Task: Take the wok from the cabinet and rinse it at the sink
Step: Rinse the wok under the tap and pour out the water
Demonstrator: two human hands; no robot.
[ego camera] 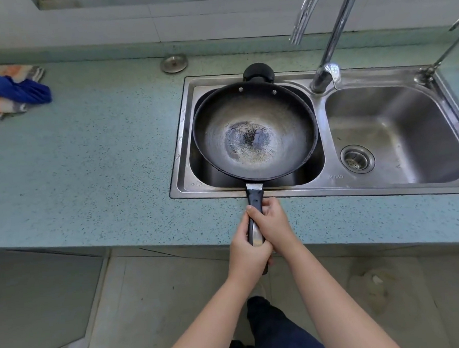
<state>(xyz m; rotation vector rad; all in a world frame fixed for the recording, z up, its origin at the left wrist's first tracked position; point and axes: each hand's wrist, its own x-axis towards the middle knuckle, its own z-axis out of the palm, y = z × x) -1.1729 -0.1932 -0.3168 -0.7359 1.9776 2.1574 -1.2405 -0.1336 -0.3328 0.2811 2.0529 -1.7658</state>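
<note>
— Two hands on one handle: how are they arranged?
— Left hand (pixel 249 248) is wrapped around the near end of the long handle (pixel 255 212); right hand (pixel 272 224) is wrapped around it just ahead, the two touching. Both are clenched on the handle.

— Where is the wok?
— Wok (pixel 255 131) lies over the left basin of the sink (pixel 184 139), mouth up, filling most of the basin. Its long handle crosses the sink's front rim toward the person; its short black helper handle (pixel 259 72) sits on the back rim.

— Its inner surface?
— Dark walls, with a pale, mottled patch at the bottom.

— Surroundings?
— Right basin shows a drain strainer (pixel 357 158). Faucet (pixel 323 49) rises behind the divider between the basins. On the speckled tabletop (pixel 89 168), a round metal cap (pixel 174 63) lies behind the sink, and cloths (pixel 8 92) lie well apart at far left.
</note>
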